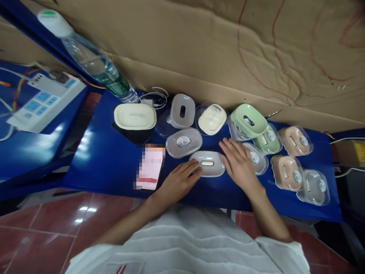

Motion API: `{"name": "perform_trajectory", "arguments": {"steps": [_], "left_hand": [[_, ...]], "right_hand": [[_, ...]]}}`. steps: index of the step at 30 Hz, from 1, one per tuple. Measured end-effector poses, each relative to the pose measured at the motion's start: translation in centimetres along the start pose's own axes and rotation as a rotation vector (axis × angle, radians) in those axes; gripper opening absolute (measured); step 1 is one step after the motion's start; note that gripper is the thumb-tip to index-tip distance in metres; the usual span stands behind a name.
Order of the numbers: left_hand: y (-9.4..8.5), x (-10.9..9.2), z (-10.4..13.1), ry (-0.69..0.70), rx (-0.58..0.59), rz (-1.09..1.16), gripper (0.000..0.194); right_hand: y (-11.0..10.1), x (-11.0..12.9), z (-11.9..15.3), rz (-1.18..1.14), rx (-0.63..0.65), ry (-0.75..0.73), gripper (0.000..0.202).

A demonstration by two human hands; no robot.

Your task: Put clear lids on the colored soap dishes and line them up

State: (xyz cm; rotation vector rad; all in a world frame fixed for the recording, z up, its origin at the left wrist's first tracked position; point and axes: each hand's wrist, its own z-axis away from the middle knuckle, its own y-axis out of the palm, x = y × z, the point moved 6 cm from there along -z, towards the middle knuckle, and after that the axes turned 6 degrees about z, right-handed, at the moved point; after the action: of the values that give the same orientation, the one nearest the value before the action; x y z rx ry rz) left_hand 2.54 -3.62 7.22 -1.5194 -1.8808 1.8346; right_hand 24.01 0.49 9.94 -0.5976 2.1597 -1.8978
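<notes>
A grey oval soap dish (pixel 212 169) with a pale bar in its central slot lies flat on the blue table in front of me. My left hand (pixel 182 178) grips its left end, fingers curved together over the rim. At the right end is my right hand (pixel 238 163), its fingers stretched out and its thumb side against the dish's edge. Just behind lies a grey oval piece (pixel 184 142) with a round label. Partly covered by my right hand, another labelled grey dish (pixel 258 158) sits under clear plastic.
Along the back stand a cream dish (pixel 135 116), a grey slotted tray (pixel 182 112), a cream piece (pixel 212 120) and a green slotted tray (pixel 249 120). Peach dishes (pixel 288 173) are on the right. A phone (pixel 149 167), water bottle (pixel 94 62) and power strip (pixel 44 102) are leftward.
</notes>
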Motion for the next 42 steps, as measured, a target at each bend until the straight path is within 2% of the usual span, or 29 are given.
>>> {"name": "perform_trajectory", "arguments": {"steps": [4, 6, 8, 13, 15, 19, 21, 23, 29, 32, 37, 42], "left_hand": [[0.2, -0.1, 0.1, -0.014, -0.008, 0.006, 0.029], [0.4, -0.1, 0.7, -0.023, -0.069, 0.037, 0.03], [0.6, 0.0, 1.3, -0.031, -0.14, 0.057, 0.03], [0.9, 0.4, 1.7, -0.033, -0.23, 0.067, 0.03], [0.9, 0.5, 1.5, -0.025, -0.236, 0.056, 0.028], [0.9, 0.4, 1.2, -0.007, -0.209, 0.045, 0.023], [0.8, 0.3, 1.2, -0.005, -0.201, 0.047, 0.022], [0.7, 0.3, 1.2, -0.003, -0.212, 0.048, 0.021], [0.6, 0.4, 1.1, -0.009, -0.201, 0.066, 0.022], [0.7, 0.4, 1.1, -0.01, -0.194, 0.091, 0.023], [0.7, 0.4, 1.1, -0.013, -0.193, 0.114, 0.024], [0.6, 0.5, 1.0, -0.001, -0.222, 0.117, 0.022]], "right_hand": [[-0.4, -2.0, -6.3, 0.118, 0.022, 0.102, 0.06], [0.0, -2.1, -8.3, 0.134, 0.041, 0.095, 0.059], [0.3, -1.7, -9.2, 0.132, 0.044, 0.078, 0.056], [0.7, -0.1, -9.0, 0.03, 0.014, -0.004, 0.04], [1.0, -0.1, -9.2, -0.018, 0.013, -0.011, 0.047], [1.8, -2.3, -10.4, 0.089, -0.04, 0.203, 0.072], [2.4, -3.1, -10.8, 0.16, -0.021, 0.293, 0.075], [2.9, -3.2, -10.9, 0.165, 0.02, 0.319, 0.074], [2.2, -0.9, -9.7, -0.018, 0.069, 0.07, 0.058], [1.9, -0.6, -9.2, -0.089, 0.075, 0.007, 0.057], [2.4, -2.4, -9.4, 0.0, 0.14, 0.067, 0.081], [2.9, -4.0, -10.5, -0.043, 0.198, 0.016, 0.084]]}}
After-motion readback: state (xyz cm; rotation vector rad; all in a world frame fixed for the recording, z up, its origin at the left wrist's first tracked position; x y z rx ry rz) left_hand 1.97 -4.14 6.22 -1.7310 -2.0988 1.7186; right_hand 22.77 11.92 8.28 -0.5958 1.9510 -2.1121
